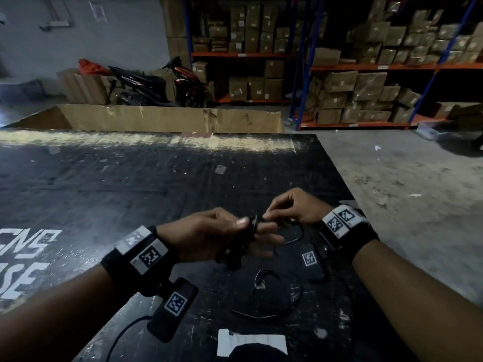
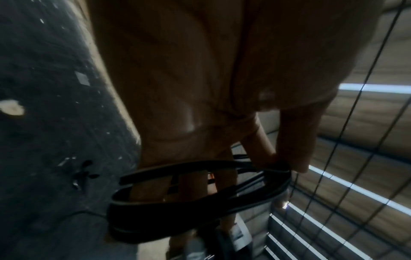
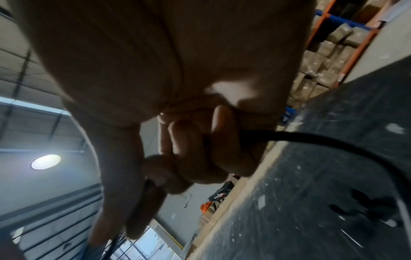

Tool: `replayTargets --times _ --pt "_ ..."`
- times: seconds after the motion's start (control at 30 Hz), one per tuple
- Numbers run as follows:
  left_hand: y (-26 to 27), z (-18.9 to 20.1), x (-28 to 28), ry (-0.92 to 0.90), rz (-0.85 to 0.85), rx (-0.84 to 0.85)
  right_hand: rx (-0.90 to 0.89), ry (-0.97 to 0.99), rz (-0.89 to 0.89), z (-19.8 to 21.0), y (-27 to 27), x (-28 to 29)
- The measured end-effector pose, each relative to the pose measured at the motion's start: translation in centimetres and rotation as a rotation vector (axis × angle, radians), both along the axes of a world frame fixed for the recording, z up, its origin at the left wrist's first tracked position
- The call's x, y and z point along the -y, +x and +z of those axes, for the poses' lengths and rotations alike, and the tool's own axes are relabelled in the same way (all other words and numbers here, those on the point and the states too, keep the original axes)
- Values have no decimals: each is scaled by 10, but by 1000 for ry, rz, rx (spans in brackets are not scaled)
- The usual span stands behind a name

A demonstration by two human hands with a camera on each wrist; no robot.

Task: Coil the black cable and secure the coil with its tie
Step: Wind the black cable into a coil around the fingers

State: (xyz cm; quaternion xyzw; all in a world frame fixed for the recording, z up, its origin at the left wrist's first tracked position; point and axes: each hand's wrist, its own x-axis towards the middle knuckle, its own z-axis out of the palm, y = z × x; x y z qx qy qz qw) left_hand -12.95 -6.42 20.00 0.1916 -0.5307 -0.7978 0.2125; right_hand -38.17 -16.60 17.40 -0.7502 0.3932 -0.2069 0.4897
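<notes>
Black cable [image 1: 247,237] coiled in the left hand [image 1: 209,235], held above the black table [image 1: 130,184].

The coil stands on edge, its long axis running from the wrist side out toward the fingertips; the left thumb and fingers clasp its turns. The right hand [image 1: 292,207], just beyond the coil, pinches the loose strand, which arcs away from its curled fingers [image 3: 224,140] and down toward the table. The tie cannot be made out. The table is scuffed, with white lettering [image 1: 23,262] left of the coil and a white label [image 1: 251,342] on its near side. Beyond the table's far edge lie flattened cardboard [image 1: 167,118], a parked motorbike [image 1: 156,82] and blue-and-orange racks [image 1: 339,66] stacked with cartons.
</notes>
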Motion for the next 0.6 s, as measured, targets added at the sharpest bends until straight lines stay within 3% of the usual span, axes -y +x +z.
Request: replayTargets --times 0.2,0.3,0.43,0.6 --pt "-12 -17 -4 -131 70 301 -249 -152 -17 57 19 -7" --pt "-5 -30 7 -133 264 396 -245 -175 -50 71 23 -17" --pt "2 -37 22 -167 538 329 -88 -196 -116 68 31 -40" --pt "-6 -21 30 -92 693 110 324 -117 -248 36 45 -68"
